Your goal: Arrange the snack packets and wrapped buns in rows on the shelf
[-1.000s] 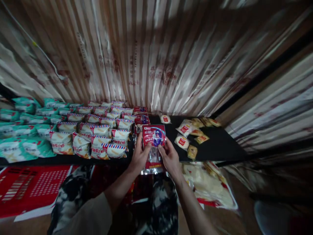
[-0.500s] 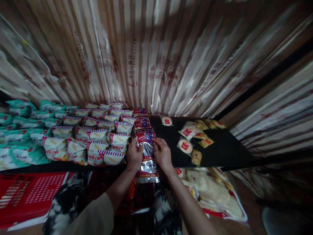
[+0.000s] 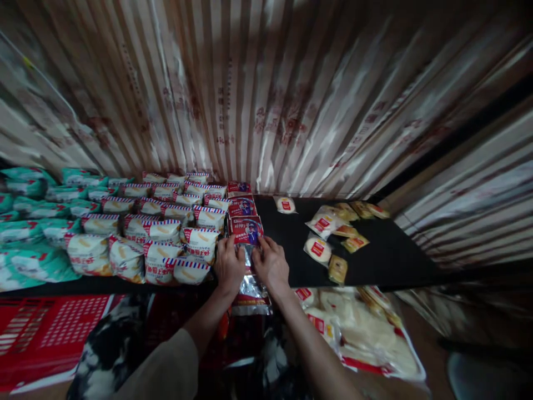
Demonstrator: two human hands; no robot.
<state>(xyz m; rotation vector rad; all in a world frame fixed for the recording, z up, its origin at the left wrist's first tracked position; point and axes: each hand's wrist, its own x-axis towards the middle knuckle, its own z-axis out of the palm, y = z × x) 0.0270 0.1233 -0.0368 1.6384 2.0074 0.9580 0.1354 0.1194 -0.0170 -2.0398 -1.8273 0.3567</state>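
Observation:
A dark red and blue snack packet (image 3: 246,229) with a silvery lower part lies at the front of a column of matching packets on the black shelf. My left hand (image 3: 230,265) rests on its left side, fingers laid forward and thumb turned inward. On the packet's right side lies my right hand (image 3: 271,265), its fingers stretched out over the edge. Both hands press on the packet from above, and they hide much of its middle. Toward me, more silver and red packaging (image 3: 251,300) sticks out past the shelf edge. Behind stand similar red packets (image 3: 242,207).
Rows of white snack bags (image 3: 164,229) stand close on the left, with teal bags (image 3: 50,261) beyond. Flat round packs (image 3: 318,249) and yellow packs (image 3: 337,269) lie on the black shelf (image 3: 395,255) to the right. Below are a red basket (image 3: 75,316) and a tray of packs (image 3: 375,339).
My fingers have gone from pinching the packet's upper sides to lying flatter on it. Both hands have drawn slightly toward me, and more of the packet's printed top shows.

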